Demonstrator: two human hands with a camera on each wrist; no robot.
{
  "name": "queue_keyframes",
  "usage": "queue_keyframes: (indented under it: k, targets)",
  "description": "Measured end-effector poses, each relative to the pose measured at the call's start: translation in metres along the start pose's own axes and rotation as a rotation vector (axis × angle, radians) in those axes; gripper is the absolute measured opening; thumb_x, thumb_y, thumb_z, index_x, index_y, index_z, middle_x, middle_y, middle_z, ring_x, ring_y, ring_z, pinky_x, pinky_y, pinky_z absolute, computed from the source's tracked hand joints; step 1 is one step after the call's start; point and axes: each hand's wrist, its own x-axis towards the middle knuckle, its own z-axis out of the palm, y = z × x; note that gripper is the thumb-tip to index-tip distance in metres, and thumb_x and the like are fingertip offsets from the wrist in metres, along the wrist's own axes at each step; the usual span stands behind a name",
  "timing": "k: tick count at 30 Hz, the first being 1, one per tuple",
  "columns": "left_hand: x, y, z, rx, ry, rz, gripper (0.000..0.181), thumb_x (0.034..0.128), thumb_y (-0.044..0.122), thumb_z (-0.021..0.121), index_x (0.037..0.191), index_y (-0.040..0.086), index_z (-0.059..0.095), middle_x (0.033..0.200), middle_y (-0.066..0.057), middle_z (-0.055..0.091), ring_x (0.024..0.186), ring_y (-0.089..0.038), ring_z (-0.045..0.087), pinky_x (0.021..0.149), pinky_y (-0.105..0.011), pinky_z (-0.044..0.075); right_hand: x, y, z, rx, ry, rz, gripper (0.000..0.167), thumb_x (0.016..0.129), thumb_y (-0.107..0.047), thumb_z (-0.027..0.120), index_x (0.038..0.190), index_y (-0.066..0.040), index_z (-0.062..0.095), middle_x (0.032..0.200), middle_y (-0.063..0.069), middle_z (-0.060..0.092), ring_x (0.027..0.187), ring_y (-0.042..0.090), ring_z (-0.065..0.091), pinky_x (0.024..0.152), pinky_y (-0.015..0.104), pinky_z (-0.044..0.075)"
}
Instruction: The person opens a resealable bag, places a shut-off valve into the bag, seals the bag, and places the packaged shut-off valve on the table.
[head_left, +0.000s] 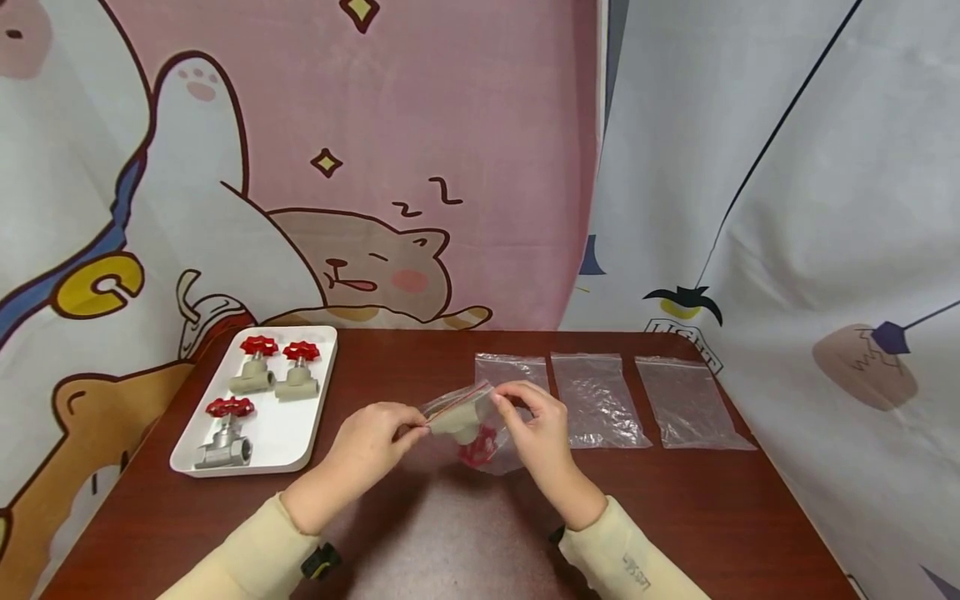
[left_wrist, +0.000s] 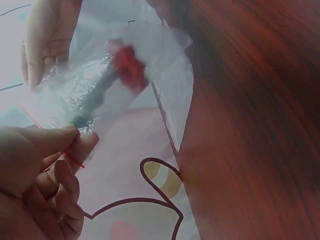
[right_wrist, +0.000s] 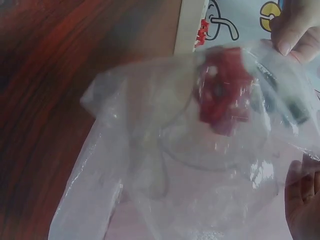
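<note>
A clear zip bag (head_left: 504,458) with a red seal line hangs above the table between both hands. Inside it is a valve (head_left: 478,446) with a red handwheel and a beige body. My left hand (head_left: 381,435) pinches one end of the bag's top edge between thumb and fingers. The other end of that edge is pinched by my right hand (head_left: 538,425). In the left wrist view the red handwheel (left_wrist: 130,67) shows blurred through the plastic. The right wrist view has the bag (right_wrist: 150,150) close up, with the handwheel (right_wrist: 223,92) behind its film.
On the left stands a white tray (head_left: 288,442) with two beige valves (head_left: 298,382) and a silver valve (head_left: 223,446), all with red handwheels. Flat clear bags (head_left: 600,400) lie in a row on the right of the brown table (head_left: 420,533). A printed curtain hangs behind.
</note>
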Motion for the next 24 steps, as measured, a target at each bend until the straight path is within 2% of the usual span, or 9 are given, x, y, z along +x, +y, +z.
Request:
queue_keyframes:
  k: [3, 8, 11, 16, 18, 21, 24]
  targets:
    - [0.001, -0.001, -0.004, -0.006, 0.007, -0.009, 0.005, 0.0779, 0.026, 0.077, 0.080, 0.026, 0.073, 0.080, 0.012, 0.069, 0.072, -0.007, 0.061, 0.062, -0.029, 0.047, 0.002, -0.002, -0.001, 0.019, -0.005, 0.004, 0.007, 0.080, 0.002, 0.070, 0.085, -0.002, 0.070, 0.079, 0.011, 0.069, 0.069, 0.012, 0.061, 0.069, 0.015, 0.050]
    - [0.002, -0.003, -0.007, -0.066, 0.009, 0.006, 0.006, 0.0784, 0.029, 0.077, 0.081, 0.024, 0.074, 0.073, 0.015, 0.065, 0.062, -0.003, 0.049, 0.057, -0.022, 0.040, 0.008, -0.020, -0.005, 0.049, 0.010, 0.049, 0.006, 0.079, 0.011, 0.067, 0.083, 0.006, 0.067, 0.074, 0.017, 0.066, 0.063, 0.010, 0.058, 0.060, 0.018, 0.050]
    - [0.002, -0.005, -0.005, -0.168, 0.009, 0.012, 0.007, 0.0796, 0.028, 0.076, 0.083, 0.022, 0.074, 0.071, 0.014, 0.062, 0.059, -0.002, 0.045, 0.055, -0.019, 0.038, 0.011, -0.029, -0.009, 0.057, -0.008, 0.100, 0.005, 0.080, 0.010, 0.066, 0.084, 0.007, 0.065, 0.075, 0.016, 0.065, 0.065, 0.006, 0.056, 0.059, 0.020, 0.050]
    - [-0.001, -0.012, 0.003, -0.332, 0.036, 0.009, 0.006, 0.0792, 0.022, 0.076, 0.084, 0.020, 0.074, 0.077, 0.011, 0.066, 0.058, 0.000, 0.043, 0.053, -0.018, 0.041, 0.011, -0.031, -0.013, 0.069, -0.104, 0.164, 0.006, 0.084, 0.008, 0.063, 0.090, 0.006, 0.064, 0.079, 0.016, 0.065, 0.069, 0.009, 0.056, 0.060, 0.024, 0.049]
    - [-0.002, -0.014, 0.007, -0.356, 0.053, 0.011, 0.006, 0.0794, 0.022, 0.076, 0.084, 0.020, 0.074, 0.079, 0.011, 0.068, 0.057, 0.000, 0.043, 0.053, -0.018, 0.041, 0.010, -0.030, -0.014, 0.074, -0.137, 0.190, 0.008, 0.086, 0.006, 0.062, 0.093, 0.006, 0.063, 0.080, 0.017, 0.065, 0.070, 0.016, 0.059, 0.060, 0.024, 0.049]
    - [-0.003, -0.014, 0.010, -0.370, 0.068, 0.011, 0.008, 0.0803, 0.025, 0.075, 0.084, 0.018, 0.075, 0.078, 0.011, 0.067, 0.056, 0.001, 0.044, 0.052, -0.018, 0.041, 0.008, -0.029, -0.015, 0.081, -0.160, 0.217, 0.009, 0.086, 0.005, 0.062, 0.095, 0.006, 0.063, 0.080, 0.016, 0.064, 0.070, 0.018, 0.059, 0.060, 0.024, 0.049]
    - [-0.004, -0.014, 0.011, -0.371, 0.082, 0.010, 0.008, 0.0801, 0.025, 0.076, 0.084, 0.018, 0.075, 0.078, 0.012, 0.067, 0.056, 0.002, 0.043, 0.052, -0.018, 0.041, 0.009, -0.029, -0.014, 0.088, -0.157, 0.202, 0.008, 0.084, 0.005, 0.065, 0.092, 0.005, 0.064, 0.077, 0.014, 0.062, 0.069, 0.010, 0.054, 0.059, 0.023, 0.047]
